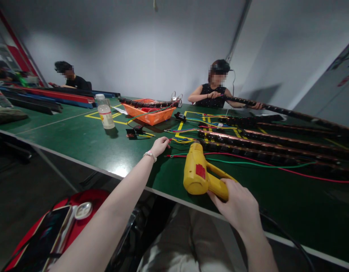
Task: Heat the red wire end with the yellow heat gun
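Heat gun [195,170], yellow, gripped by the handle in the right hand [239,204], with nozzle [196,143] pointing forward at thin coloured wires [183,140] just right of the left hand [160,146]. Left fingertips in a narrow pinch — apparently on the red end of a wire, though too small to be sure. Cannot tell on from off. Main danger, judging by the nearness of nozzle to left fingertips: a burn from a slight leftward swing. Could also scorch insulation by lingering on one spot, or soften the covering on the wrapped bars [237,140] beyond the right hand. Possible snagging, too, on the long red and green wires [265,164] running behind the gun and past the right hand. Black cable [288,234] over the table edge [307,249], right of the right hand — probably able to tug the aim askew by catching there. Clear bottle [106,115], beyond and left of the left hand, liable to topple from a wide sweep of that arm.
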A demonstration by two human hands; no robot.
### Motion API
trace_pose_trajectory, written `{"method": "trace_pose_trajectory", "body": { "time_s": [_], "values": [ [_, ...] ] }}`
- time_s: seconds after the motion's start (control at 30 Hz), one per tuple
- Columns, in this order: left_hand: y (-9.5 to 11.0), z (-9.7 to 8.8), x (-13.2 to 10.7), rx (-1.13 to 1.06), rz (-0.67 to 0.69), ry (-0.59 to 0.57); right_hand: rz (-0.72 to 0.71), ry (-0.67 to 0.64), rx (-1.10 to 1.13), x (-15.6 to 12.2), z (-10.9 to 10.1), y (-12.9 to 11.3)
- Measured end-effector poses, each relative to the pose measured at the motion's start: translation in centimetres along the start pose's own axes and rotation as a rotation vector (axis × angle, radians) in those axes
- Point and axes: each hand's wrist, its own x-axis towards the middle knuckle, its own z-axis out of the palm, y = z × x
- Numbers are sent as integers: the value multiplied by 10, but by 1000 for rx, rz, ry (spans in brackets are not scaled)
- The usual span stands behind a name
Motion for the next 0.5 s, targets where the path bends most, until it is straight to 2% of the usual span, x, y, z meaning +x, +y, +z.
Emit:
{"method": "trace_pose_trajectory", "body": {
  "time_s": [0.13,0.5],
  "values": [
    [-2,-1,1,97,-7,51,3,-11,35,2,0,-11],
    [-3,-1,3,175,-14,44,-10,-70,177,11,5,-61]
  ]
}}
